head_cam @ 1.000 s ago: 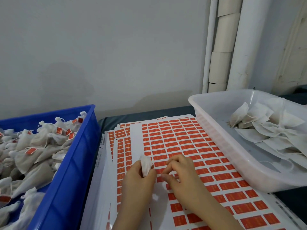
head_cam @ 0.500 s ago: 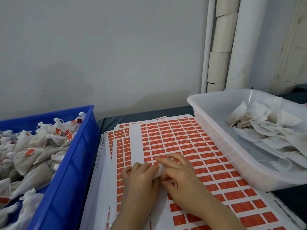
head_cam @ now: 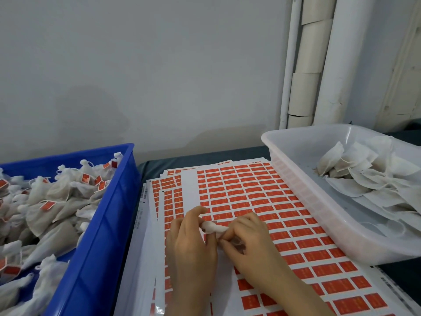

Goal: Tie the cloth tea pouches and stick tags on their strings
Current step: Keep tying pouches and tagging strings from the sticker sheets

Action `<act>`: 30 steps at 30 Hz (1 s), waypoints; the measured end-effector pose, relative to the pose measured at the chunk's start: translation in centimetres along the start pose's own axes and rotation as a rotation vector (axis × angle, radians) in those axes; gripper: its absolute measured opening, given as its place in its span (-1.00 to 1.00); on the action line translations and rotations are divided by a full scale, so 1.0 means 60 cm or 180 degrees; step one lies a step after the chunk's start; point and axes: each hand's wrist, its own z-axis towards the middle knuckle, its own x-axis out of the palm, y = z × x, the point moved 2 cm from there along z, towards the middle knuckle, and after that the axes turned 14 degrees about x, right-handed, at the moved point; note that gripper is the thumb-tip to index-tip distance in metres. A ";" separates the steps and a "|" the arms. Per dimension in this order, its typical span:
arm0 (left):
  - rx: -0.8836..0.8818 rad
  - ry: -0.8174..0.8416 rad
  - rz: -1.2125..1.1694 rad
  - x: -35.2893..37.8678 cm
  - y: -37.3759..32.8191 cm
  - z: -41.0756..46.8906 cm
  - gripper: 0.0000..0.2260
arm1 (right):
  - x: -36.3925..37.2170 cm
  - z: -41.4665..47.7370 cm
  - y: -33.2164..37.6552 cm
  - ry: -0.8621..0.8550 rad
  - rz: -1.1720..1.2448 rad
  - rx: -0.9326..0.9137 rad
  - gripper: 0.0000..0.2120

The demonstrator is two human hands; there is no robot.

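A small white cloth tea pouch (head_cam: 214, 227) is held between both hands above the sticker sheets (head_cam: 246, 192), which carry rows of orange tags. My left hand (head_cam: 191, 245) grips its left end with curled fingers. My right hand (head_cam: 248, 242) pinches its right end with thumb and fingertips. Most of the pouch is hidden by the fingers, and I cannot see its string.
A blue crate (head_cam: 107, 224) at the left holds several tied pouches with orange tags. A clear plastic tub (head_cam: 303, 192) at the right holds several flat untied pouches. White pipes (head_cam: 330, 60) run up the grey wall behind.
The pouch went from upright in my left hand to lying sideways between both hands. Both hands dropped onto the sheet and now sit slightly higher, pulling the pouch's ends apart.
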 end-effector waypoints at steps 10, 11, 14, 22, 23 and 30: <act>-0.1572 0.0002 -0.1232 0.001 0.020 0.005 -0.84 | -0.002 -0.001 0.001 -0.0086 -0.0163 -0.0102 -0.85; -0.1554 0.0066 -0.1331 0.002 0.020 0.004 -0.86 | -0.004 -0.001 0.001 -0.0147 -0.0187 -0.0104 -0.85; -0.1594 0.0253 -0.1544 0.004 0.021 0.004 -0.85 | -0.008 -0.002 0.000 -0.0299 -0.0314 -0.0103 -0.86; -0.1694 0.0535 -0.1624 0.003 0.015 0.005 -0.73 | -0.016 -0.006 0.010 -0.0709 -0.0593 -0.0116 -0.96; -0.1765 0.0550 -0.1611 0.002 0.014 0.006 -0.71 | -0.018 -0.008 0.015 -0.0799 -0.0632 -0.0213 -0.98; -0.2250 0.0301 -0.2124 -0.005 0.014 0.012 -0.78 | -0.009 -0.011 0.026 -0.0781 -0.0699 -0.0519 -0.90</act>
